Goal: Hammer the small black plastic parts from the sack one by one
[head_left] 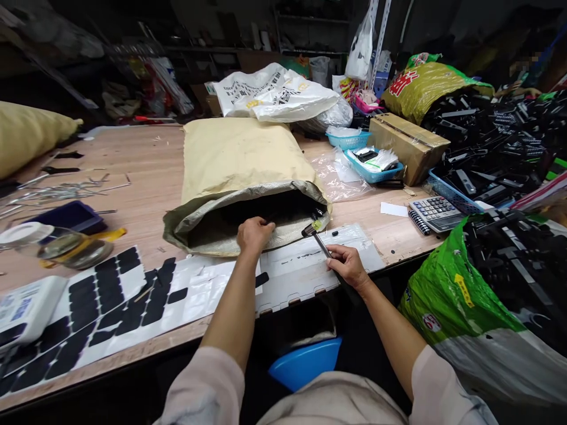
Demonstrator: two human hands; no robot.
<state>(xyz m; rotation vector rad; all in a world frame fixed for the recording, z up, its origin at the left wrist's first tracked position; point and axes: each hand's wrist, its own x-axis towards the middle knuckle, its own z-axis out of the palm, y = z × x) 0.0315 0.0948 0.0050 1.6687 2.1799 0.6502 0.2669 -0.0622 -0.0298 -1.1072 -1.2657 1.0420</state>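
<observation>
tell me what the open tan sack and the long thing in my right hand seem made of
Tan sack: perhaps paper over plastic; matte, creased outside, with a greyish, slightly shiny lining.
Long thing in your right hand: shaft likely metal, given its silvery gleam; dark handle perhaps plastic.

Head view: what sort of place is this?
Probably a small workshop or packing area: a long wooden bench bears an open sack, and a green bag at the right is full of black parts.
</observation>
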